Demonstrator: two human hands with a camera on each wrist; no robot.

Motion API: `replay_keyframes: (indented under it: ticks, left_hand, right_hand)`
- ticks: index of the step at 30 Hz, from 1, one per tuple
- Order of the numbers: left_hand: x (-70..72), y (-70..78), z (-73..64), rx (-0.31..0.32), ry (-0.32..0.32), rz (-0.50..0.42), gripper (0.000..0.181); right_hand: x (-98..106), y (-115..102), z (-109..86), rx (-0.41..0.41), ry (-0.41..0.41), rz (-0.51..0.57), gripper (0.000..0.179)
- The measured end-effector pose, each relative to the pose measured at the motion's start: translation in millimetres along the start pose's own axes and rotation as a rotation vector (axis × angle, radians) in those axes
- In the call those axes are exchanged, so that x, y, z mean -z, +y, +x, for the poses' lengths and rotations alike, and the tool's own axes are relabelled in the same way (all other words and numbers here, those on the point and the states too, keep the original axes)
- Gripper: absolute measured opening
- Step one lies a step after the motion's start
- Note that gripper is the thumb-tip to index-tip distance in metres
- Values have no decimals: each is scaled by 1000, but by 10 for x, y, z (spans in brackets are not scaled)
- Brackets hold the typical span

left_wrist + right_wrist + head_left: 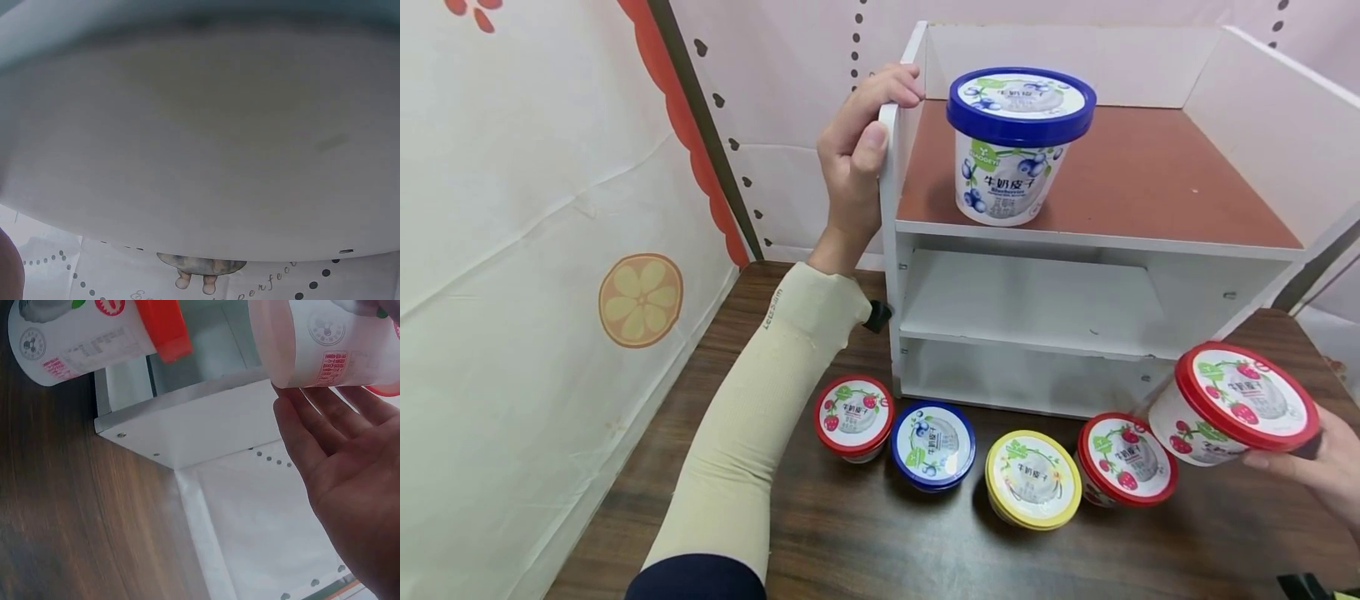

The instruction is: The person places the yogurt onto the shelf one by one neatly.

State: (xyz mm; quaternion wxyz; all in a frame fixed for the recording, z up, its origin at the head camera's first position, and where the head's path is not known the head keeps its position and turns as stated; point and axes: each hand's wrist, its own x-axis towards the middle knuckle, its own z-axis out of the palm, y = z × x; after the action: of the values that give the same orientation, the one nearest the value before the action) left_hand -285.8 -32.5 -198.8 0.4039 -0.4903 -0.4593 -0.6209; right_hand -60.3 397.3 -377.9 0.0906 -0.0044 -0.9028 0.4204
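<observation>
My left hand (859, 154) grips the left side panel (891, 200) of a white shelf unit, fingers on its upper edge and thumb at its front. At the right, my right hand (1318, 475) holds a red-lidded strawberry tub (1198, 425), tilted, above the table beside the shelf's front corner. The right wrist view shows the fingers (331, 419) against that tub's white side. A blue-lidded blueberry tub (1011, 179) stands upright on the brown top board (1165, 175), near its front left. In the left wrist view the white panel (206, 156) fills most of the picture.
Along the shelf's front on the dark wood table (880, 542) stand a red-lidded tub (853, 417), a blue-lidded tub (933, 446), a yellow-lidded tub (1033, 479) and another red-lidded tub (1127, 460). Below the top board is a white middle shelf (1030, 300). A printed curtain (550, 208) hangs at the left.
</observation>
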Motion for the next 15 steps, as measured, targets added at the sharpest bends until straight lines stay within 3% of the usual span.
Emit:
replay_keyframes:
  ticks: [4,9,15]
  left_hand:
    - [6,-1,-6,-1,-3,-2,41]
    - [6,3,-3,-4,-2,3,41]
    - [3,-3,-3,-9,-1,-3,41]
  right_hand:
    - [-11,193,32,17,9,11,78]
    - [-22,511,96,101,22,15,85]
    - [-54,183,54,167,22,105,83]
